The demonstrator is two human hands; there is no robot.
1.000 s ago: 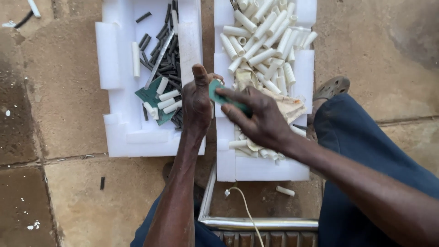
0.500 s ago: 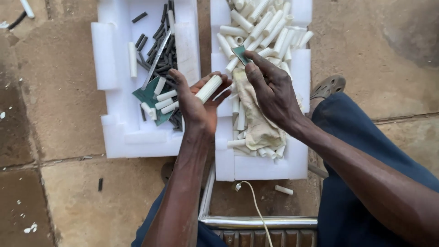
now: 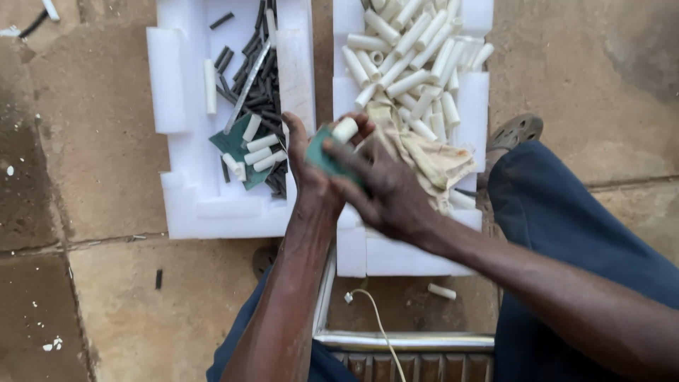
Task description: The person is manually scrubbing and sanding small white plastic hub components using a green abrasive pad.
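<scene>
Hands meet: left hand (image 3: 311, 166) grips white tube (image 3: 345, 129); right hand (image 3: 378, 187) presses green pad (image 3: 322, 157).

Trays crowded, floor open

White tubes (image 3: 414, 56) and a cloth (image 3: 431, 159) fill the right foam tray (image 3: 407, 255); bare floor (image 3: 106, 304) lies free at left.

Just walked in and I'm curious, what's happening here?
A seated person holds a short white tube in the left hand and presses a green abrasive pad against it with the right hand. Beyond lie two white foam trays: the right tray holds white tubes and a cloth, the left tray dark rods.
</scene>
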